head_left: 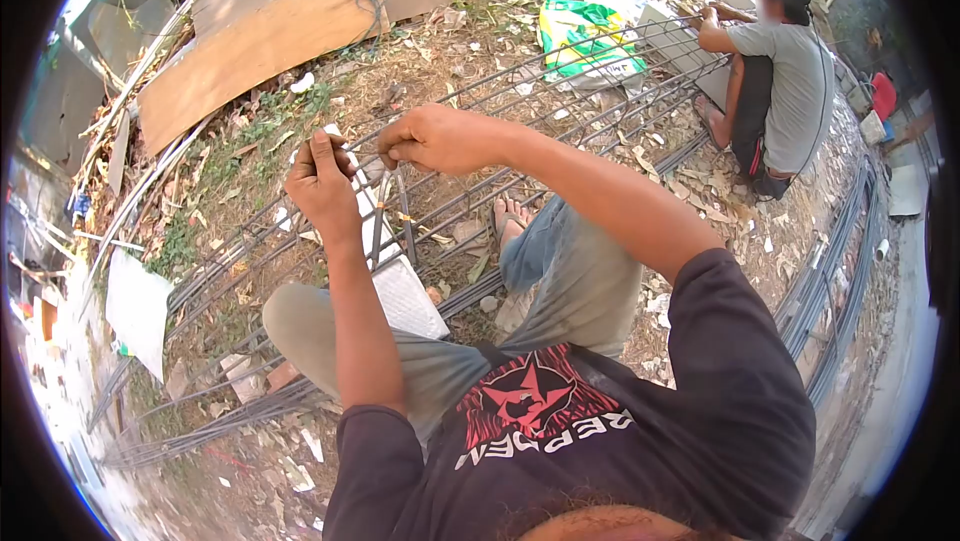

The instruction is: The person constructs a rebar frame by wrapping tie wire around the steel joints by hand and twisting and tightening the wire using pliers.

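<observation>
Long thin steel bars [480, 183] with cross ties form a lattice that runs from lower left to upper right in front of me. My left hand [325, 181] is closed at the near side of the lattice, thumb against the fingers; what it pinches is too small to name. To its right, my right hand [415, 139] is also closed, fingers curled over the bars, and its contents are hidden. Below both hands, a pair of dark tool handles [405, 211] hangs at the bars. A white block [410, 296] lies under the lattice between my knees.
A co-worker [785, 81] crouches at the lattice's far end, hands on the bars. Brown boards [265, 51] lie upper left, a green and yellow sack [590, 41] beyond the bars. Bundled rods [830, 271] lie at right, a white sheet [138, 301] at left.
</observation>
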`<state>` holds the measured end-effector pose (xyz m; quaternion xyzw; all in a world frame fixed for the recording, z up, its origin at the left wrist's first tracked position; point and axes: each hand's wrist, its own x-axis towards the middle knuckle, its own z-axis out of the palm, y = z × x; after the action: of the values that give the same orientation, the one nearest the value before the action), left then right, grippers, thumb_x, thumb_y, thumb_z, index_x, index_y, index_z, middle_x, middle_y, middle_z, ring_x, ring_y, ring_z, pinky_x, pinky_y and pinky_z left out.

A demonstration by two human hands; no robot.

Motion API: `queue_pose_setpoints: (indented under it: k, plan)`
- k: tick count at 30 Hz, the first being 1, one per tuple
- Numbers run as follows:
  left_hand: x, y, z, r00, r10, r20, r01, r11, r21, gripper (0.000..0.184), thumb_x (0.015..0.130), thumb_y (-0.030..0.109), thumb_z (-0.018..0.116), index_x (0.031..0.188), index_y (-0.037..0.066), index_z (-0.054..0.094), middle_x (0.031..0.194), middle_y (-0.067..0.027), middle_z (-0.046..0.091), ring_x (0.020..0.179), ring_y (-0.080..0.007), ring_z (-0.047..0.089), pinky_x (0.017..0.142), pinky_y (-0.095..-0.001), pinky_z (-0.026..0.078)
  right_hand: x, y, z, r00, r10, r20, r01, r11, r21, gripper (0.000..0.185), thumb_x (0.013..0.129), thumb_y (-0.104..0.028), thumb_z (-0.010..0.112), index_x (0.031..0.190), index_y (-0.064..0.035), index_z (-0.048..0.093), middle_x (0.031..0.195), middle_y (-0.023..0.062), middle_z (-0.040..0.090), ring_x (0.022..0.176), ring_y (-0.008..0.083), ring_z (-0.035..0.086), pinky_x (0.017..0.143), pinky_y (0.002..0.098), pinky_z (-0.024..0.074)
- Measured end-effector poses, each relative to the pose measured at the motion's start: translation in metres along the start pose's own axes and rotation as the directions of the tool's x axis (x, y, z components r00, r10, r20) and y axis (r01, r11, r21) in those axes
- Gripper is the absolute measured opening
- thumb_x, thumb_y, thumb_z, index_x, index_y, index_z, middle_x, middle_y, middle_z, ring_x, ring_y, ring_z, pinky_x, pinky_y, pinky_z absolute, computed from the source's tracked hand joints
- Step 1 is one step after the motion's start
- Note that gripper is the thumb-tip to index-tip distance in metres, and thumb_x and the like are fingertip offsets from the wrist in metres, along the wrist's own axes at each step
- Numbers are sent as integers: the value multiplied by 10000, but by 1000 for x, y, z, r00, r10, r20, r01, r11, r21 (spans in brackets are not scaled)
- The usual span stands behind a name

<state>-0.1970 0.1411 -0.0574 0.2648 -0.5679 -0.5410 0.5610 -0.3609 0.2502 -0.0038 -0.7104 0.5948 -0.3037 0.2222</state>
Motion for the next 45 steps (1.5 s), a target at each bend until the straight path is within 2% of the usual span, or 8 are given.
queue_pose_setpoints:
  k: [6,11,22,24,32,35,40,45]
  plan:
    - [16,3,-20,982,-141,124,145,989,-27,343,1046,300,666,885,2,720,671,4,584,596,-71,509,544,-235,405,2,-8,7,972,-59,-228,-29,931,-363,232,974,-198,561,1090,-74,720,837,175,723,828,410,690,768,537,522]
    - [40,8,-36,882,-352,312,248,911,329,445,1046,419,632,1002,-2,768,796,-47,716,661,-97,615,605,-253,474,17,21,-44,901,102,-422,-271,892,-362,240,951,-216,568,1079,-127,750,936,174,752,941,385,721,834,509,565]
    - [164,-191,-1,800,-464,381,-141,472,870,470,1007,380,614,1076,-67,745,955,-137,794,863,-165,741,746,-347,565,63,173,24,904,412,-112,-420,811,-407,228,852,-134,601,981,-52,770,972,225,754,940,410,738,849,507,587]
    - [166,-205,20,636,-722,271,70,404,912,428,987,345,640,1067,-59,760,886,-137,790,820,-192,749,724,-352,562,75,181,41,890,433,-141,-453,806,-382,204,856,-130,601,937,-28,758,961,237,749,934,414,740,829,512,589]
    - [178,-250,49,553,-777,301,251,500,829,365,950,327,743,1045,-23,784,882,-139,790,726,-177,743,657,-305,563,68,203,82,846,377,-376,-498,811,-307,193,948,-212,588,1039,-55,654,755,204,703,738,408,709,675,538,552]
    - [189,-241,49,611,-777,152,85,256,963,396,951,369,740,1040,-14,789,877,-135,792,730,-180,748,645,-308,565,66,202,74,849,350,-396,-477,830,-288,185,974,-218,580,1029,-53,644,742,202,700,711,400,706,641,523,546]
    - [179,-230,47,358,-920,158,353,290,890,447,956,388,741,1081,-40,769,914,-113,799,753,-167,768,606,-313,588,64,209,92,863,345,-368,-469,819,-330,178,986,-218,578,1033,-53,628,742,191,703,695,401,704,620,517,540]
    - [172,-238,42,503,-819,275,480,530,700,261,921,198,786,1111,19,782,1027,-87,793,884,-154,750,760,-285,589,61,202,87,863,338,-376,-457,840,-292,180,981,-218,584,1034,-49,620,735,186,700,692,400,702,615,521,532]
